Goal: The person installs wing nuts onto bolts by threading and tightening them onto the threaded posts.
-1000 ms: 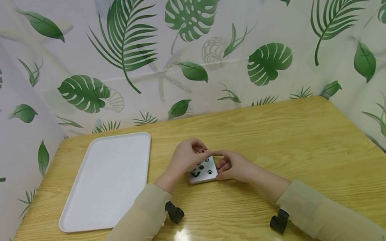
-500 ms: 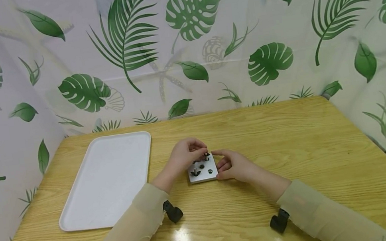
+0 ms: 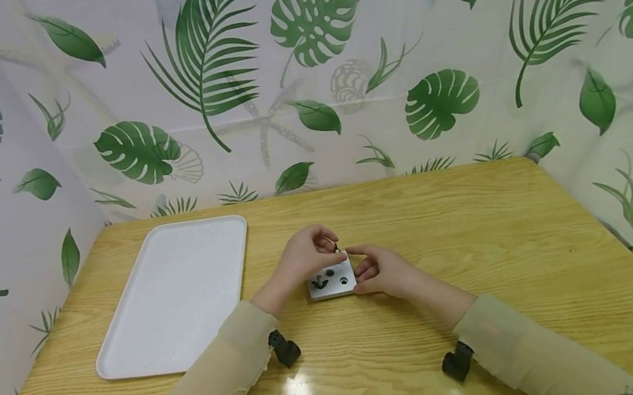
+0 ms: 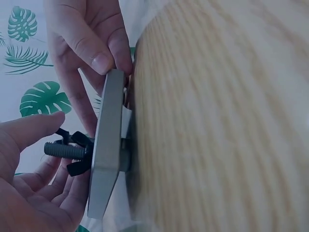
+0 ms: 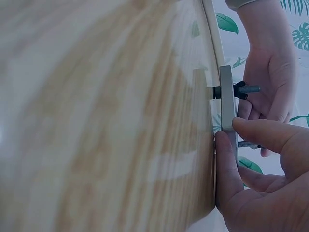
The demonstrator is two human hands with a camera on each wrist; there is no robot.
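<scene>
One square silver metal plate point(image 3: 332, 286) sits on the yellow wooden counter point(image 3: 487, 236), well in from its far and side edges. Your right hand point(image 3: 384, 273) has its fingers gripping the plate's right edge; your left hand point(image 3: 304, 255) pinches a black wing nut point(image 3: 336, 247) near the far right corner. A strip of counter separates plate from white rectangular tray point(image 3: 180, 293); wide room spreads rightward.

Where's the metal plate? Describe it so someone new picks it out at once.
On the wooden table, look right of the large white tray. Partly under the left hand, with the right hand gripping its edge, is a squarish silver plate. Unlike the plain tray, it has round holes and an upright bolt with a black wing nut.
</scene>
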